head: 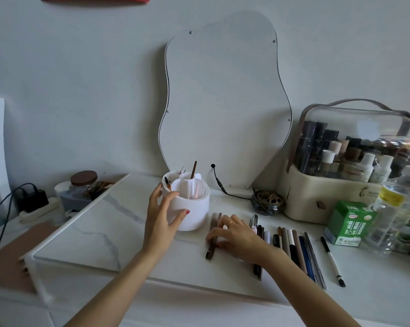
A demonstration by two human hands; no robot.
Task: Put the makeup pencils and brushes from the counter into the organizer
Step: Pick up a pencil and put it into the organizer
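Observation:
A round white organizer with inner compartments stands on the marble counter and holds a brown brush and a few small tools. My left hand is wrapped around its left side. To its right, several makeup pencils and brushes lie side by side in a row. My right hand rests over the left end of that row, fingers curled on a dark brown pencil that still lies on the counter. A black-tipped white pen lies apart at the far right.
A wavy mirror leans on the wall behind. A cream cosmetics case with a clear lid stands at the right, with a green box, clear bottles and a small dark round burner nearby. Jar, cables and charger sit at the left.

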